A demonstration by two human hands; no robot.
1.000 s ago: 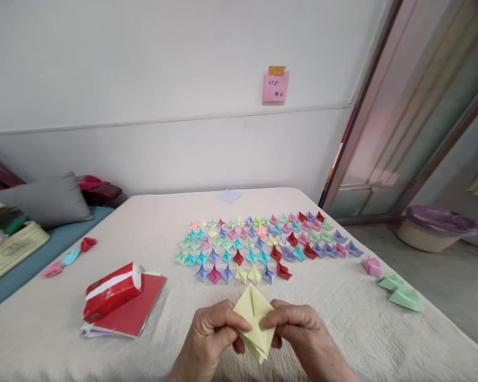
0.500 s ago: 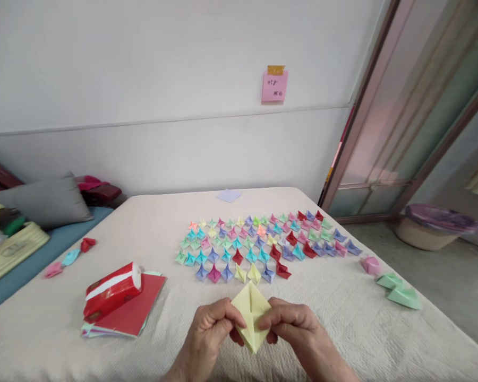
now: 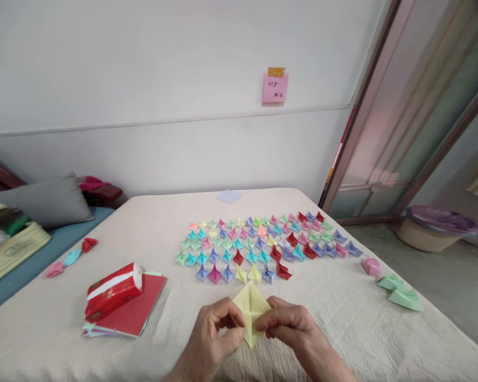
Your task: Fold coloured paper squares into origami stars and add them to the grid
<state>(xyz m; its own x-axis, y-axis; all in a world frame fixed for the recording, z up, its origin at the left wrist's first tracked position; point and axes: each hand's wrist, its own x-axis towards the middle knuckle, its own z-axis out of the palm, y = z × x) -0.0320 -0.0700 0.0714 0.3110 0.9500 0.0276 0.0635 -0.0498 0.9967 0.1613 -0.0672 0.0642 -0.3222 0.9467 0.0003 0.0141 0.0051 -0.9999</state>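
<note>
A yellow folded paper [image 3: 250, 307], diamond-shaped with creases down and across its middle, is held up between my hands near the front of the cloth-covered table. My left hand [image 3: 214, 331] pinches its left edge between thumb and forefinger. On the other side my right hand [image 3: 289, 323] grips the right edge, with its fingertips lying over the lower right face. Just beyond the paper stand rows of small folded paper boats [image 3: 254, 274] in many colours. The fingers partly cover the lower half of the yellow paper.
At the left, a red tissue pack [image 3: 113, 292] rests on a stack of coloured paper [image 3: 137, 313]. Loose folded pieces [image 3: 72, 257] lie near the left edge; green folded boats [image 3: 405, 298] sit near the right edge. A pale lilac sheet [image 3: 229, 196] lies at the back.
My left thumb and forefinger have shifted on the paper's left edge, opening a gap between them further back. The paper has tilted slightly; my right hand keeps its hold.
</note>
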